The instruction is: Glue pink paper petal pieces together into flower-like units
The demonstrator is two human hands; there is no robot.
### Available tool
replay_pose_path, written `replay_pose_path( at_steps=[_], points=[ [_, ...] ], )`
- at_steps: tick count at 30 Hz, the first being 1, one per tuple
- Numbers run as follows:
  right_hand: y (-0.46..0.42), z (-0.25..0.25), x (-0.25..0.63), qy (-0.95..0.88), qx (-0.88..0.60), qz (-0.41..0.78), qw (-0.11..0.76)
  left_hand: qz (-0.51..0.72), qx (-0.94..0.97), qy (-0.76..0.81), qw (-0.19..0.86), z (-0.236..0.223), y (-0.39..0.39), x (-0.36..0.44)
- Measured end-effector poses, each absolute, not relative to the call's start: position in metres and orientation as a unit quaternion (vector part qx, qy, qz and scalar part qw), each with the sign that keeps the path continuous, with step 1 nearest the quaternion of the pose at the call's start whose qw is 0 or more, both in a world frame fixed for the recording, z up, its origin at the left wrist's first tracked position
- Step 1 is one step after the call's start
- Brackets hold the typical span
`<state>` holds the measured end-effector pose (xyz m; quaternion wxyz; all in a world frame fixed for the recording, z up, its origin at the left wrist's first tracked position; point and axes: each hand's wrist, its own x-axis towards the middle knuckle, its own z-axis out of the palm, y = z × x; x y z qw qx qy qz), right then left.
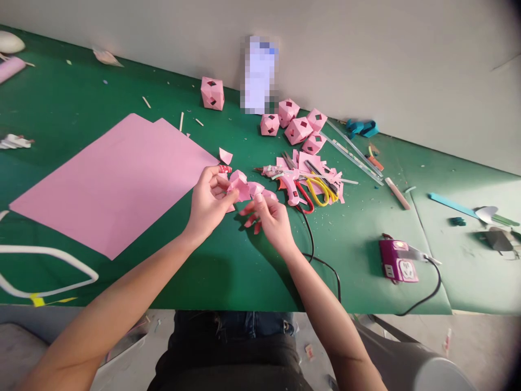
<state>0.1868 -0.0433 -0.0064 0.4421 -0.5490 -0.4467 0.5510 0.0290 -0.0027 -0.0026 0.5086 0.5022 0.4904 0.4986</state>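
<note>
Between my hands is a folded pink paper piece, made of several joined, creased sections. My left hand is closed on its left end, thumb in front and fingers behind. At the right part of the same paper, my right hand pinches with thumb and forefinger, its other fingers loosely curled below. A small loose pink paper piece lies just beyond my left fingers. To the right of the held paper, a pink hot glue gun rests on paper scraps beside yellow-handled scissors.
A large pink sheet covers the left of the green table. Finished pink paper cubes with cutouts sit near the wall, by a blurred upright phone. Clear glue sticks and a purple power adapter lie right; a black cable trails across.
</note>
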Motion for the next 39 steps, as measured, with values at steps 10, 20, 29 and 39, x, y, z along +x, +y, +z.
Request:
replay_pose_path(
  at_steps=[10, 20, 29, 39],
  points=[
    [-0.040, -0.010, 0.181, -0.379, -0.484, 0.634, 0.469, 0.528, 0.538, 0.456, 0.473, -0.008, -0.008, 0.035],
    [-0.042, -0.008, 0.176, -0.390, -0.515, 0.605, 0.465, 0.557, 0.568, 0.437, 0.420, -0.015, -0.009, 0.038],
    [-0.040, -0.013, 0.177, -0.404, -0.510, 0.599, 0.467, 0.569, 0.575, 0.437, 0.395, -0.021, -0.008, 0.038],
    [-0.046, -0.003, 0.197, -0.613, -0.574, 0.294, 0.456, 0.469, 0.628, 0.457, 0.420, -0.010, -0.006, 0.028]
  ],
)
